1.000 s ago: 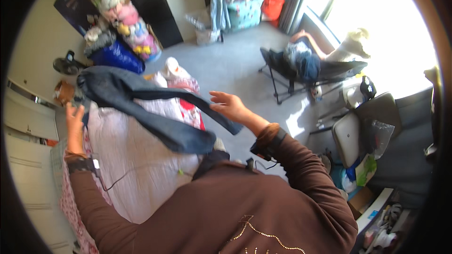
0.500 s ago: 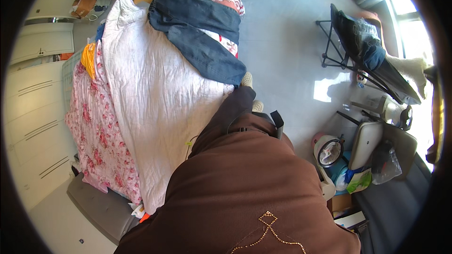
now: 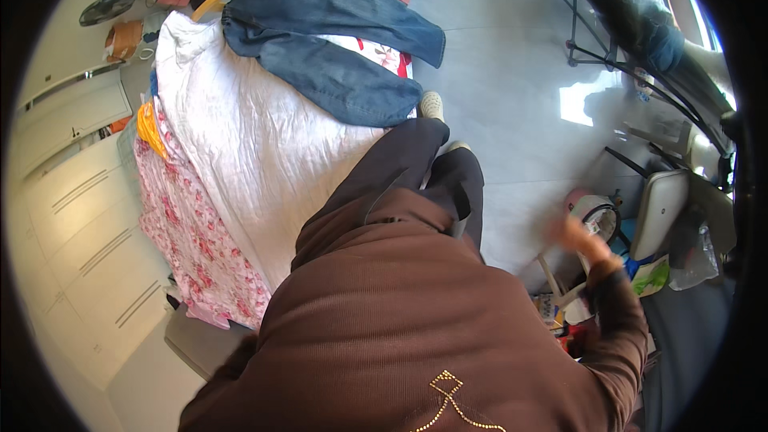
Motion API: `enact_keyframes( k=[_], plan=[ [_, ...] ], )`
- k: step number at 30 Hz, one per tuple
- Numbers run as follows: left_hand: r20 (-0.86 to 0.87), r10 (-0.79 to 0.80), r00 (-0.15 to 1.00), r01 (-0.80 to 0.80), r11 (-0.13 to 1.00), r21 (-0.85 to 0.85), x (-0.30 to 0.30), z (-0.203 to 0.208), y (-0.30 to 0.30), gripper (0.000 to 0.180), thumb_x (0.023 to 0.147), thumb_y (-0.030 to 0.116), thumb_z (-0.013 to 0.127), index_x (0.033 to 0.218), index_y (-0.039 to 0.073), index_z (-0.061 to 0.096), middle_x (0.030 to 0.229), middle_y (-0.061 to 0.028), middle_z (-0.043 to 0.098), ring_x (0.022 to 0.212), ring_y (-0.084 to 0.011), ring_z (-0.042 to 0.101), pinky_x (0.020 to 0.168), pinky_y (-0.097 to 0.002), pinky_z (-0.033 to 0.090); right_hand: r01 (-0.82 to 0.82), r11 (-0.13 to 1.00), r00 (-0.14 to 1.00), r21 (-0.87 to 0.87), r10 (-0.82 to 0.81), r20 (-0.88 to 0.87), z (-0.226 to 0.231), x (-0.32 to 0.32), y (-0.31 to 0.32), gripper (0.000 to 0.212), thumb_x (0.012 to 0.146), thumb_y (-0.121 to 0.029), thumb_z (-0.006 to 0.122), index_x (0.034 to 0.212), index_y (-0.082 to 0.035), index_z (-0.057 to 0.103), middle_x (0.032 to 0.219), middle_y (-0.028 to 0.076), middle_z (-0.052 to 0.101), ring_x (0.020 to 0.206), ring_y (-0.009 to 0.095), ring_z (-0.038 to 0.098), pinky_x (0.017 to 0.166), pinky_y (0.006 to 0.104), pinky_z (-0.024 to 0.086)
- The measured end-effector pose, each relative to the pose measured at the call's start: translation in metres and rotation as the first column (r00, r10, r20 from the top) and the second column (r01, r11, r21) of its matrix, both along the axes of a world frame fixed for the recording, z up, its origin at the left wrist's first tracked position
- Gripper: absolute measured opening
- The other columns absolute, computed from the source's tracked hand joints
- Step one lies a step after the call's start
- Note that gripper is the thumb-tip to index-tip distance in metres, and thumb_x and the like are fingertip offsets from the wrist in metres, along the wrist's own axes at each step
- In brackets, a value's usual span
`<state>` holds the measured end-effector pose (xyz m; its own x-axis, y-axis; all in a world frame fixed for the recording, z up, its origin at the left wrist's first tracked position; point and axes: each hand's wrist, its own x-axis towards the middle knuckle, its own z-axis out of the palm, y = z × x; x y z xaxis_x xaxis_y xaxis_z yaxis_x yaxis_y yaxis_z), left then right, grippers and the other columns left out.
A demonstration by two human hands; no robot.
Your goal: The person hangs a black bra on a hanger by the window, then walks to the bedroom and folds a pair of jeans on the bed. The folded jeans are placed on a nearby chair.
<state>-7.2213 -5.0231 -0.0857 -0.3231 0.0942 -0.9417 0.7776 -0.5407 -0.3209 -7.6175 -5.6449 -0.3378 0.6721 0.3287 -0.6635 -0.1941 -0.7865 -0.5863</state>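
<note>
My right hand (image 3: 584,242) reaches out at the right, smeared by motion. Whether its fingers hold anything cannot be made out. It is nearest to a round pink-and-white appliance (image 3: 596,212) beside the chair-like furniture. My left hand is hidden; only a brown sleeve shows low at the left. On the bed ahead lie dark blue jeans (image 3: 336,92), legs spread, on top of a white quilted cover (image 3: 256,160). A pink floral sheet (image 3: 200,232) hangs over the bed's left side.
A black folding-frame lounger (image 3: 632,56) with clothes on it stands at the far right. Near my right arm are a folded chair (image 3: 662,212), a clear plastic bag (image 3: 694,260) and a dark sofa (image 3: 692,336). White cabinets (image 3: 88,224) line the left wall; a fan (image 3: 108,8) stands far left.
My right arm has come into view and extends to the right. My body and view have shifted, so the bed and the furniture at the right appear in different places. The jeans stay on the bed.
</note>
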Motion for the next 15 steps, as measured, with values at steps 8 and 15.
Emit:
enact_keyframes(
  k=[8, 15],
  plan=[
    [0.437, -0.113, 0.893, 0.020, 0.977, 0.211, 0.187, -0.098, -0.032, 0.030, 0.091, 0.024, 0.049, 0.110, 0.001, 0.054, 0.107, -0.0198, 0.060, 0.093, -0.0235, 0.061, 0.081, -0.0344, 0.049, 0.775, 0.601, 0.576, 0.197, -0.799, 0.172, -0.123, 0.328, -0.004, 0.055, 0.076, -0.026, 0.066, 0.126, -0.012, 0.049, 0.110, 0.017, 0.061, 0.101, 0.032, 0.058, 0.086, 0.0379, 0.046],
    [0.855, -0.208, 0.475, 0.248, 0.964, 0.096, 0.306, -0.293, -0.079, 0.048, 0.088, 0.025, 0.056, 0.128, 0.003, 0.041, 0.104, -0.0150, 0.059, 0.093, -0.0257, 0.059, 0.077, -0.0396, 0.051, 0.710, 0.703, 0.655, 0.034, -0.677, 0.336, -0.231, 0.437, 0.122, 0.067, 0.066, -0.025, 0.074, 0.126, -0.008, 0.047, 0.138, 0.018, 0.034, 0.125, 0.037, 0.034, 0.103, 0.0399, 0.033]
  ],
)
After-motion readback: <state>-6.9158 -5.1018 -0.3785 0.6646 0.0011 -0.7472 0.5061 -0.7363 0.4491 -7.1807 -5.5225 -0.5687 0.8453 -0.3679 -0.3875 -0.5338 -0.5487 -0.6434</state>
